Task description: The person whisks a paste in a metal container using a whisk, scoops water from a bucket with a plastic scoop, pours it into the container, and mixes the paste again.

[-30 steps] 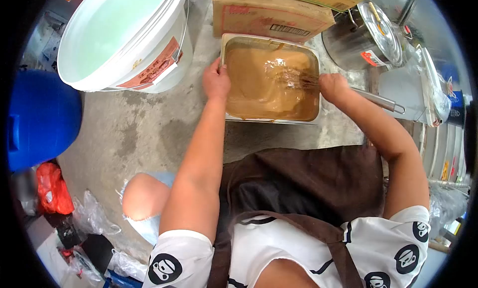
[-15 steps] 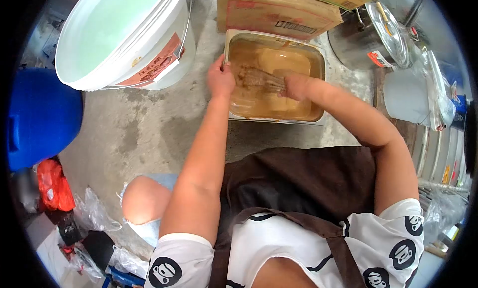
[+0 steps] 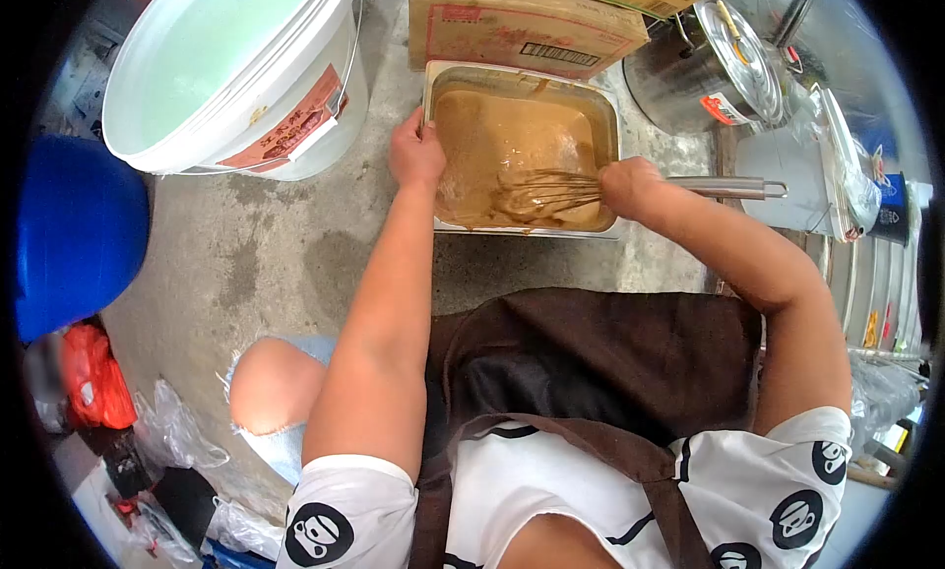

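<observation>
My right hand is wrapped round a metal whisk, whose handle sticks out to the right behind it. The whisk's wires lie in a brown, thick liquid, coated with it near the front of a rectangular steel pan. With my left hand I grip the pan's left rim, thumb on the edge. Brown smears mark the pan's inner walls. The pan rests on the concrete floor in front of me.
Cardboard boxes stand right behind the pan. A big white bucket holding pale green contents is at the left, near a blue barrel. To the right are a lidded steel pot and a white container. Plastic bags lie lower left.
My right hand has moved right and slightly toward me, bringing the whisk from the pan's middle to its front. Its handle now shows. My left hand stays on the rim.
</observation>
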`<state>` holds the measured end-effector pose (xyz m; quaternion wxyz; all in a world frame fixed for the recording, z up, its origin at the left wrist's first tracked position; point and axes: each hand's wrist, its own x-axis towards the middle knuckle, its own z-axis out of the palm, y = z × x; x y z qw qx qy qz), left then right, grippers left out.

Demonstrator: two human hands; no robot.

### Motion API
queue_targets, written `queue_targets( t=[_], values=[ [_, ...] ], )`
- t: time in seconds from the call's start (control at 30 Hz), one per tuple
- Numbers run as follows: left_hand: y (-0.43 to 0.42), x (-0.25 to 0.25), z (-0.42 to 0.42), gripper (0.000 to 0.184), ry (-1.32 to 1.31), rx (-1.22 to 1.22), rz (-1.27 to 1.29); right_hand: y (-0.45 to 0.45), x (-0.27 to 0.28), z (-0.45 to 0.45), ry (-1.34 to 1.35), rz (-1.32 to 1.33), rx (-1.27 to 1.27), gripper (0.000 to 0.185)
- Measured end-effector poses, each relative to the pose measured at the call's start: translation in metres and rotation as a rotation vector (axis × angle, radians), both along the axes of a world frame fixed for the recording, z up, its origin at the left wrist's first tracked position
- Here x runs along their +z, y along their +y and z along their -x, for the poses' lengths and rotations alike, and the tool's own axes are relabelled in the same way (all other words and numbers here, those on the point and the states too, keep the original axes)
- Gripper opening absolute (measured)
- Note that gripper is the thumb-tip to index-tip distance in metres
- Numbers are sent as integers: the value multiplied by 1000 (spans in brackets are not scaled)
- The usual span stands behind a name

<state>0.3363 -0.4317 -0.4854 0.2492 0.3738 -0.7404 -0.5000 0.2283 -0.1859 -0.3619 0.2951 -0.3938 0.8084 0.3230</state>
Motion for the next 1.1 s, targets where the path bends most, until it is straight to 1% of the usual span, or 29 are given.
queue_targets(
  t=[0.07, 0.1, 0.13, 0.17, 0.2, 0.23, 0.3, 0.33, 0.37, 0.43, 0.47, 0.53, 0.6, 0.63, 0.67, 0.7, 0.73, 0.8, 0.83, 0.87, 0.9, 0.97, 1.0, 1.07, 1.1],
  values=[
    [-1, -1, 0, 31, -23, 3, 33, 11, 5, 10, 115, 3, 30, 17],
    [-1, -2, 0, 31, -44, 5, 67, 10, 11, 14, 108, 3, 32, 17],
    [-1, 1, -1, 31, -53, 7, 65, 7, 20, 17, 137, -10, 54, 16],
    [-2, 4, -2, 31, -89, -9, 6, 5, 24, 21, 165, -22, 77, 16],
    [-2, 6, -1, 31, -123, -24, -53, 11, 13, 33, 193, 39, 36, 16],
    [-2, 5, -1, 31, -132, -19, -53, 8, 6, 41, 184, 40, 41, 16],
    [-2, 5, -1, 32, -91, -14, -68, -2, -2, 47, 223, 113, -31, 16],
    [-2, 6, -1, 32, -99, -11, -67, -10, 1, 47, 159, 120, -32, 16],
    [-2, 8, -1, 32, -105, -18, -80, -18, -3, 47, 151, 120, -30, 16],
    [-1, 3, -2, 32, -116, -27, -89, -35, -12, 49, 52, 201, -104, 23],
    [0, 2, -1, 32, -82, -10, -77, -43, -17, 46, 48, 205, -106, 23],
    [-2, 4, 0, 32, -45, 8, -59, -62, -25, 39, -164, 252, -114, 44],
    [-2, 7, -1, 32, -137, -38, -137, -72, -32, 27, -194, 282, -117, 43],
    [-2, 3, -1, 32, -133, -41, -135, -75, -33, 21, -222, 308, -122, 42],
    [-1, 0, -1, 32, -37, -29, -103, -75, -33, 15, -215, 307, -128, 42],
    [0, 4, 0, 32, 60, -19, -71, -77, -31, 7, -265, 289, -138, 44],
    [2, 8, 0, 32, 71, -27, -71, -75, -25, 1, -313, 273, -146, 46],
    [3, 15, -2, 32, -4, -29, -117, -65, -17, -11, -325, 261, -142, 46],
    [1, 11, -1, 32, 7, -29, -115, -61, -14, -17, -352, 248, -133, 47],
    [-1, 6, -1, 32, -16, -29, -64, -54, -8, -22, -314, 245, -86, 42],
    [-1, 1, -1, 32, -40, -30, -13, -46, -8, -24, -309, 245, -88, 42],
    [0, 9, -4, 32, -52, -31, -41, -24, -9, -22, -148, 201, -118, 35],
    [1, 10, -3, 32, -67, -27, -69, -19, -3, -21, -141, 199, -119, 35],
    [0, 11, -2, 32, -44, -28, -52, -8, 10, -15, -38, 0, -31, 21],
    [0, 8, -2, 32, -29, -27, -32, 2, 10, -8, -38, -1, -31, 21]
  ],
)
